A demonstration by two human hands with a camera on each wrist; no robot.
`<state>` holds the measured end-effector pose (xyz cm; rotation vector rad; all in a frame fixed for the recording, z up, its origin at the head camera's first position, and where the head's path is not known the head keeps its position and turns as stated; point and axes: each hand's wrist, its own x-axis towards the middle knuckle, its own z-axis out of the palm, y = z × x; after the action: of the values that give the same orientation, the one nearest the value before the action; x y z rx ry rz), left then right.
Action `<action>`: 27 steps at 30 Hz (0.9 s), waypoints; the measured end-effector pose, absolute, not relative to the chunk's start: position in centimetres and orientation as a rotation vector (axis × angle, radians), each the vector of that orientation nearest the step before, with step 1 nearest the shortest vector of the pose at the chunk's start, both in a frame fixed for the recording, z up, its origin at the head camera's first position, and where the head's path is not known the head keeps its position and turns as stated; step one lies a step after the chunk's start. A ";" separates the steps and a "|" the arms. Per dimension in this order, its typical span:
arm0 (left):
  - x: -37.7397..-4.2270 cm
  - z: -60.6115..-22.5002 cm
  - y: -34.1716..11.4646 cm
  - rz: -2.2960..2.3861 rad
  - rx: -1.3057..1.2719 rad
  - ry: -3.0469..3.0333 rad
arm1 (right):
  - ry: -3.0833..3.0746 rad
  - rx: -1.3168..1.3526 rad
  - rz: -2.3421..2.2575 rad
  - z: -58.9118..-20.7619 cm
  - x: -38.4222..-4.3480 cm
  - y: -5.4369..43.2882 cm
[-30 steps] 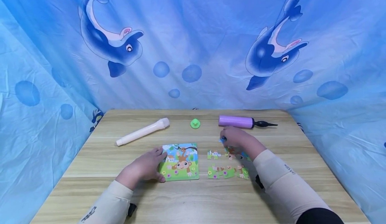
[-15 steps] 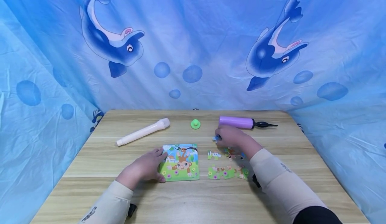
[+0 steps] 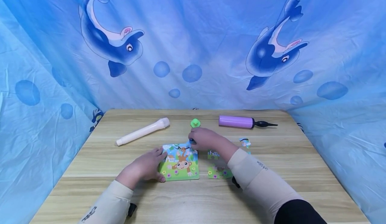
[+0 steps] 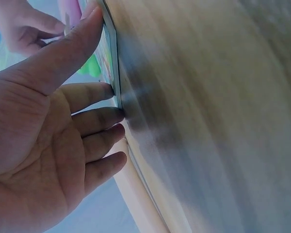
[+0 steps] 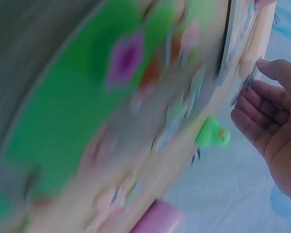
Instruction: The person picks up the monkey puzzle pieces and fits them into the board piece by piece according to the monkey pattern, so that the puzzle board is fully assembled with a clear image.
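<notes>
A square jigsaw board (image 3: 180,172) with a monkey picture lies flat at the table's middle. My left hand (image 3: 146,166) rests at its left side, fingers fairly straight; in the left wrist view its fingertips (image 4: 117,114) touch the board's edge and the thumb lies at the corner. My right hand (image 3: 206,139) pinches a small jigsaw piece (image 5: 246,87) between thumb and fingers, over the board's upper right corner. Right of the board lie several loose jigsaw pieces (image 3: 245,143), partly hidden under the right forearm.
A white stick-like tube (image 3: 141,132) lies at the back left. Just behind the right hand sits a green rubber duck (image 3: 195,123). A purple hand pump (image 3: 236,121) with a black nozzle lies at the back right. A blue dolphin curtain (image 3: 193,43) surrounds the wooden table (image 3: 169,204).
My right hand has moved left from the loose pieces to the board's upper right corner, carrying a jigsaw piece. The left hand stays in place at the board.
</notes>
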<state>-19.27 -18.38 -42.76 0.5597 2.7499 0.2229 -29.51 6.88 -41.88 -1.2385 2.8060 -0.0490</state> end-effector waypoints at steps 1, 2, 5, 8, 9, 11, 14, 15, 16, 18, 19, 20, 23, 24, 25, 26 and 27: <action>-19.3 -42.8 -18.4 0.223 0.561 2.750 | 2.798 -1.248 -0.037 -42.0 -29.4 6.4; -19.3 -42.8 -18.4 0.225 0.562 2.751 | 2.793 -1.256 -0.019 -42.1 -29.3 5.9; -19.3 -42.8 -18.4 0.229 0.562 2.753 | 2.778 -1.290 0.042 -42.4 -28.9 4.5; -19.4 -42.8 -18.5 0.227 0.565 2.752 | 2.759 -1.319 0.093 -42.7 -28.6 3.2; -19.4 -42.8 -18.5 0.225 0.563 2.752 | 2.755 -1.329 0.105 -42.8 -28.5 2.8; -19.4 -42.8 -18.5 0.222 0.567 2.750 | 2.747 -1.340 0.130 -43.0 -28.3 2.0; -19.4 -42.9 -18.6 0.221 0.579 2.751 | 2.749 -1.333 0.171 -43.3 -28.1 1.1; -19.4 -42.9 -18.6 0.221 0.583 2.751 | 2.753 -1.328 0.185 -43.4 -28.0 0.9; -19.4 -42.9 -18.6 0.222 0.587 2.751 | 2.760 -1.323 0.199 -43.5 -28.0 0.8; -19.4 -42.8 -18.6 0.228 0.591 2.752 | 2.772 -1.321 0.223 -43.7 -27.9 0.5; -19.3 -42.8 -18.6 0.234 0.593 2.751 | 2.776 -1.324 0.230 -43.8 -27.9 0.4; -19.3 -42.8 -18.6 0.238 0.589 2.750 | 2.779 -1.327 0.237 -43.8 -27.9 0.3; -19.2 -42.7 -18.7 0.254 0.579 2.748 | 2.777 -1.333 0.250 -43.9 -27.7 0.1; -19.2 -42.7 -18.7 0.258 0.578 2.747 | 2.775 -1.326 0.246 -43.9 -27.7 0.1; -19.2 -42.7 -18.7 0.260 0.578 2.746 | 2.773 -1.317 0.244 -43.9 -27.7 0.0; -19.2 -42.7 -18.7 0.262 0.578 2.745 | 2.773 -1.306 0.243 -43.9 -27.7 0.0; -19.3 -42.7 -18.7 0.263 0.583 2.745 | 2.774 -1.294 0.238 -43.9 -27.7 -0.1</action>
<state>-19.27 -18.66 -42.68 0.5826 2.7450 0.2628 -27.72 -0.06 -43.91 -1.2935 2.7738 0.2382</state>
